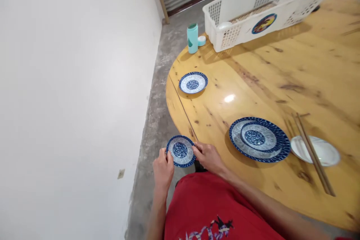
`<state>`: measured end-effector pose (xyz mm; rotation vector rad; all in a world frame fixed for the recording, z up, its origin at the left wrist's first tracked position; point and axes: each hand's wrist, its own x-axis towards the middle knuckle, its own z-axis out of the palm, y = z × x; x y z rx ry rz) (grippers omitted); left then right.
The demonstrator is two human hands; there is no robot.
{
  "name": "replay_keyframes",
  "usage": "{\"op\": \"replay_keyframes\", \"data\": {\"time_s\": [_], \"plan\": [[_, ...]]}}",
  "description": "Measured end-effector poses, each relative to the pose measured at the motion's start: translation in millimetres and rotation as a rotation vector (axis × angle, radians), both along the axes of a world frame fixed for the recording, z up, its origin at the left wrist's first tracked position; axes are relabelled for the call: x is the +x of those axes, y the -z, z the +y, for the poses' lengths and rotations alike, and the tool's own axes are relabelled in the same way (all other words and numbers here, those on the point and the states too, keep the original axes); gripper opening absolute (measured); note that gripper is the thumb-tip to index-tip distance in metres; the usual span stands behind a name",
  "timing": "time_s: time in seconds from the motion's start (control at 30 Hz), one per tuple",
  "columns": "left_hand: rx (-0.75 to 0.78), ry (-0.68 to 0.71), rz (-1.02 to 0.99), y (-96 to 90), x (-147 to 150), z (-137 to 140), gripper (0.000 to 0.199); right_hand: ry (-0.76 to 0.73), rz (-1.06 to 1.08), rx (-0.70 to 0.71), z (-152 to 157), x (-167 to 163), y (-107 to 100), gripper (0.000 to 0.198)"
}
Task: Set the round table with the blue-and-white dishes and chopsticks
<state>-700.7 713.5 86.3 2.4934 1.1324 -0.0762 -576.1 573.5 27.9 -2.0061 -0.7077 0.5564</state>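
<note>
Between both hands I hold a small blue-and-white patterned plate, just off the table's edge and above the floor. My left hand grips its left rim, thumb on top. On the right rim, my right hand pinches it with thumb and fingers. A matching small plate lies farther off near the table's rounded end. To the right, another small plate rests on a larger blue-rimmed plate. Beside that pair is a white dish with wooden chopsticks lying across it.
The wooden table has a rounded left end. At its far side stand a long white plastic basket, a turquoise bottle and a small round lid. A white wall rises on the left beyond a strip of concrete floor.
</note>
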Motion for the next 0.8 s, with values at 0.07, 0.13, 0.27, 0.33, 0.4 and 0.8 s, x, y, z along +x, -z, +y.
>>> {"op": "replay_keyframes", "data": {"time_s": [0.07, 0.13, 0.27, 0.33, 0.4, 0.8], "plan": [[0.006, 0.059, 0.030, -2.3, 26, 9, 0.023, 0.074, -0.007, 0.006, 2, 16, -3, 0.031], [0.008, 0.135, 0.063, -4.2, 51, 14, 0.023, 0.154, -0.023, 0.016, -1, 28, -5, 0.033], [0.008, 0.315, 0.136, -4.1, 100, 18, 0.023, 0.318, 0.016, 0.001, -14, 40, -3, 0.036], [0.007, 0.412, 0.163, -1.4, 123, 20, 0.023, 0.412, 0.054, -0.019, -20, 43, -1, 0.036], [-0.003, 0.513, 0.170, 2.3, 145, 22, 0.022, 0.518, 0.076, -0.027, -22, 46, 2, 0.035], [-0.058, 1.056, 0.180, 13.6, 285, 104, 0.029, 0.996, 0.139, -0.122, 59, 101, -22, 0.034]]}}
